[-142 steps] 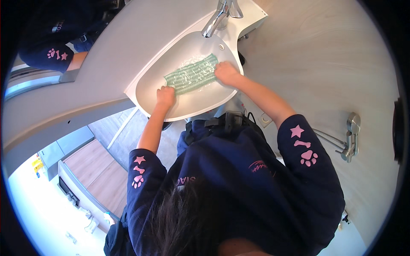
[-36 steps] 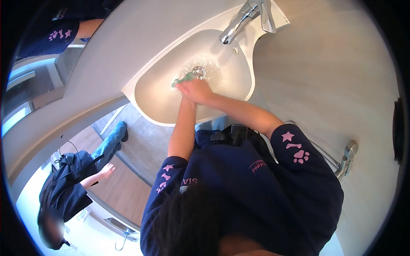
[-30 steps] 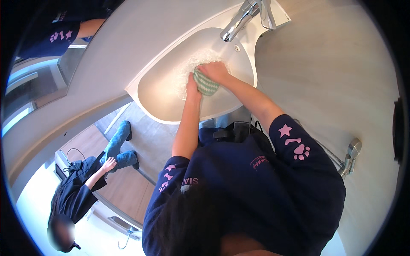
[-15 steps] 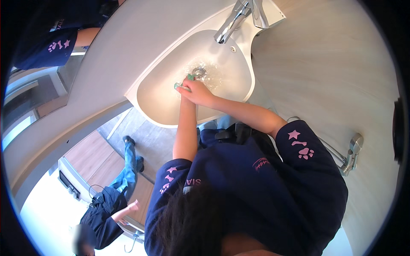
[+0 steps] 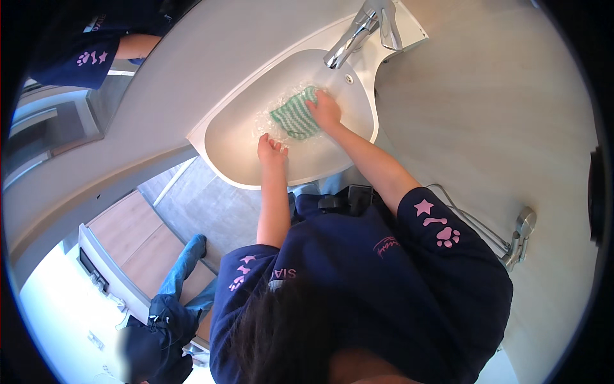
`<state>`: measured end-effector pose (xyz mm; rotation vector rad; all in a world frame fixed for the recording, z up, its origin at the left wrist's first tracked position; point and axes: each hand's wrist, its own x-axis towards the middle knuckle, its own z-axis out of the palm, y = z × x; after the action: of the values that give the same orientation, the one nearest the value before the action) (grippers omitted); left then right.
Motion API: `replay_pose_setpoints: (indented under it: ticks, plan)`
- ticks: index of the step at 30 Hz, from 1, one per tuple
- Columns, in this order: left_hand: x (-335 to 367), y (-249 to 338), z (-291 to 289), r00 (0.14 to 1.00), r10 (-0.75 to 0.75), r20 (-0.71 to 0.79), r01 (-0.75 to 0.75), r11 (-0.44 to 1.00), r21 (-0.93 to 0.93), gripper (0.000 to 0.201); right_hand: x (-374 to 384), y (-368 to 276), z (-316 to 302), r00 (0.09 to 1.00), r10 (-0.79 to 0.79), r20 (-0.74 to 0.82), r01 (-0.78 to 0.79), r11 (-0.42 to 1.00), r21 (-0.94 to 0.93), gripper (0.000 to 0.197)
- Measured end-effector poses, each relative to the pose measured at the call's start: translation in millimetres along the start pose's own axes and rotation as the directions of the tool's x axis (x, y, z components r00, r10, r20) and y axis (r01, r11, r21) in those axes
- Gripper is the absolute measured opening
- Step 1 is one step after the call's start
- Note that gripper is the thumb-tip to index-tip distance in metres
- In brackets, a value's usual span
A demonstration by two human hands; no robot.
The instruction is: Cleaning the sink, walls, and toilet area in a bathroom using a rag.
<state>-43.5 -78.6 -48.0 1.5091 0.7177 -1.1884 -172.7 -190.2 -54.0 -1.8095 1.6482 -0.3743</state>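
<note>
A green-and-white striped cloth (image 5: 296, 117) lies spread out in the white washbasin (image 5: 220, 168), with splashing water around its edges. My right hand (image 5: 327, 111) grips the cloth by its upper right side, thumb and fingers closed at the edge. Left of the cloth's lower corner, my left hand (image 5: 273, 151) hovers over the basin with fingers apart and slightly curled, holding nothing. The drain is hidden beneath the cloth.
A chrome tap (image 5: 348, 45) rises at the basin's far right corner. A mirror (image 5: 77, 109) hangs at the left. Another chrome fitting with a hose (image 5: 519, 238) is on the right wall. Behind me at lower left, a person in jeans (image 5: 182, 269) stands beside a wood-coloured cabinet (image 5: 137, 224).
The cloth, bunched between my two hands before, is now spread flat in the basin. My hands have come apart: the right went to the right, the left let go.
</note>
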Motion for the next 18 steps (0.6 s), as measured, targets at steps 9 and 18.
replay_pose_setpoints:
  ticks: [9, 18]
  plan:
    - [-47.3, -7.5, 31.5, 0.748, -0.083, 0.659, 0.469, 0.769, -0.434, 0.081, -36.5, -82.7, -74.9, 0.775, -0.536, 0.333, 0.423, 0.833, 0.356, 0.018]
    - [-53.6, -4.1, 57.7, 0.825, 0.209, 0.525, 0.243, 0.709, -0.662, 0.027, -63.2, -71.6, -114.7, 0.64, -0.767, 0.047, 0.747, 0.635, 0.2, 0.016]
